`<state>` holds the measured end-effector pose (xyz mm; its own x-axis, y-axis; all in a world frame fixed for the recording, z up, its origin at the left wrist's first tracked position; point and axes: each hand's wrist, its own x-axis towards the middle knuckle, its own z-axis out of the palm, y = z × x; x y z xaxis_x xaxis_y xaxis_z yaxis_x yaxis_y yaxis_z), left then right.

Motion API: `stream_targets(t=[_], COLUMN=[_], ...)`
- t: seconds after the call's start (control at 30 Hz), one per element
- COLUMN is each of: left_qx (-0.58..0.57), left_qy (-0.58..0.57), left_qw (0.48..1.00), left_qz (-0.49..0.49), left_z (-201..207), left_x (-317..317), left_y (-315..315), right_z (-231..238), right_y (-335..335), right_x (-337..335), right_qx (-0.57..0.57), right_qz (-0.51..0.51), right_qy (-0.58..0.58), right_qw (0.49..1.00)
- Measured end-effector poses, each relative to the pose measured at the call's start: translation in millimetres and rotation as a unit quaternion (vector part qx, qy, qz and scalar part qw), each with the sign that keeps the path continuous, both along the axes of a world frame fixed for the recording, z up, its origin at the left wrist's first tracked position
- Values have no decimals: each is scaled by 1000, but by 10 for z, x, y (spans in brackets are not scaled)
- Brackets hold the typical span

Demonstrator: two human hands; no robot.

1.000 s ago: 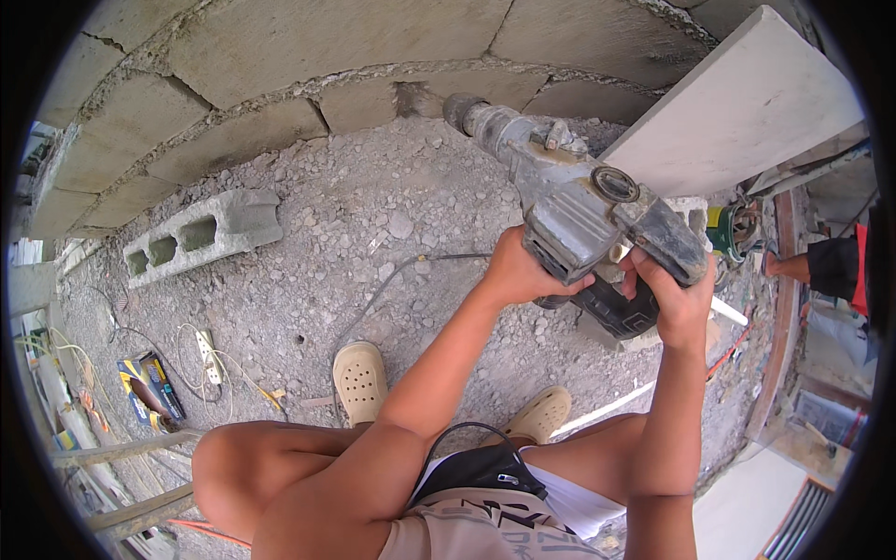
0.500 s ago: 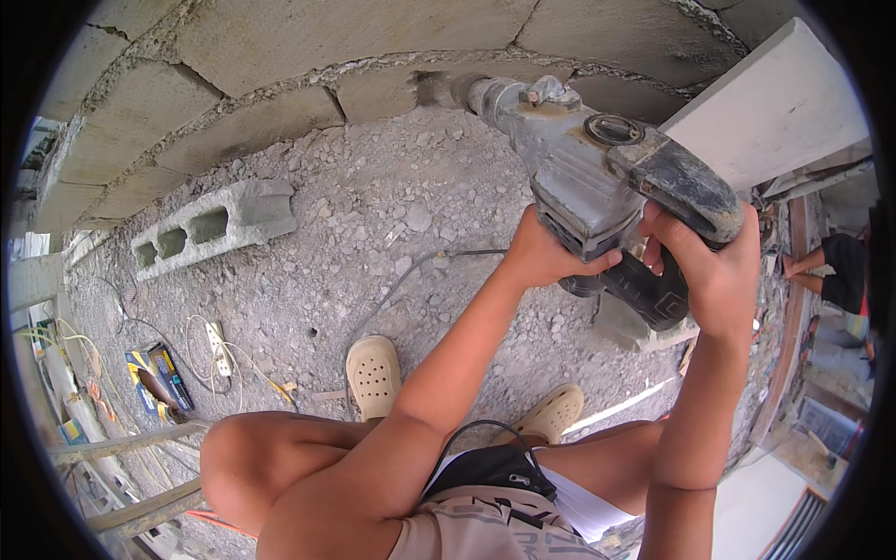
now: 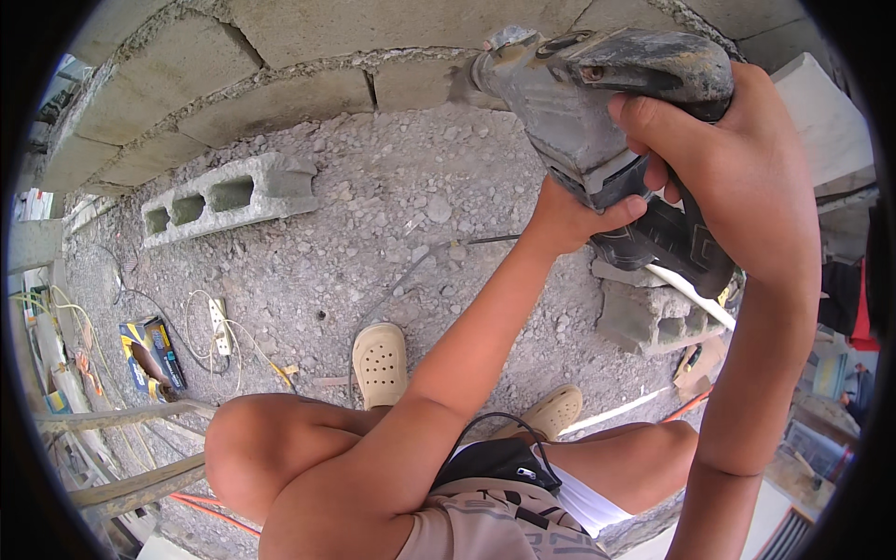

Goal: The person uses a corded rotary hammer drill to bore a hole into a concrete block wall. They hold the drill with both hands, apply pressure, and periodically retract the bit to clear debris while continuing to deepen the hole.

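Note:
A grey and black rotary hammer (image 3: 579, 117), coated in dust, is held up in both my hands. Its front end faces the low concrete-block wall (image 3: 280, 107); the tip is hidden behind the body, so contact cannot be made out. My left hand (image 3: 581, 217) supports the housing from below, thumb along its lower edge. At the back, my right hand (image 3: 723, 149) wraps round the black rear handle, with the thumb lying along the tool's side.
On the rubble ground lie a hollow block (image 3: 266, 196) and another block (image 3: 653, 313) at the right. A power strip (image 3: 219, 327), loose cords and an open box (image 3: 152, 359) lie left. A pale board (image 3: 817, 121) leans at the upper right. Another person partly shows at the right edge.
The rotary hammer's rear end and my right hand have moved up and to the right. My left hand has shifted slightly the same way, still under the housing.

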<state>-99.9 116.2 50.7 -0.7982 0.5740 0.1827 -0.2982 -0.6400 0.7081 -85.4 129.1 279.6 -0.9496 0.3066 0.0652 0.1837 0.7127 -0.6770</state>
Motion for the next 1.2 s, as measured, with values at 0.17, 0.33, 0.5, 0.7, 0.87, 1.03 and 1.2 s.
stream_targets(t=[0.17, 0.33, 0.5, 0.7, 0.87, 1.03, 1.2], left_qx=[18, 56, 53, 12, 40, -10, -52], left_qy=[1, -29, -39, -46, -37, -89, -67], left_qw=[1000, 997, 997, 999, 998, 996, 996], left_qz=[23, 45, 37, 26, 34, 2, -5], left_z=[7, 55, 127, 167, 85, -314, -537], left_x=[-49, -126, -150, -166, -165, -137, -100], left_y=[-20, 8, 48, 201, 217, 180, 74], right_z=[28, 170, 215, 406, 254, -429, -588], right_y=[195, 159, 164, 45, 459, 793, 671], right_x=[-185, -404, -469, -528, -396, -584, -377], right_qx=[64, 76, 68, 54, -37, -46, -72], right_qz=[-3, -33, -61, -203, -35, 20, -55], right_qy=[-73, -122, -150, -213, -148, -131, -114], right_qw=[995, 989, 984, 954, 988, 990, 989])
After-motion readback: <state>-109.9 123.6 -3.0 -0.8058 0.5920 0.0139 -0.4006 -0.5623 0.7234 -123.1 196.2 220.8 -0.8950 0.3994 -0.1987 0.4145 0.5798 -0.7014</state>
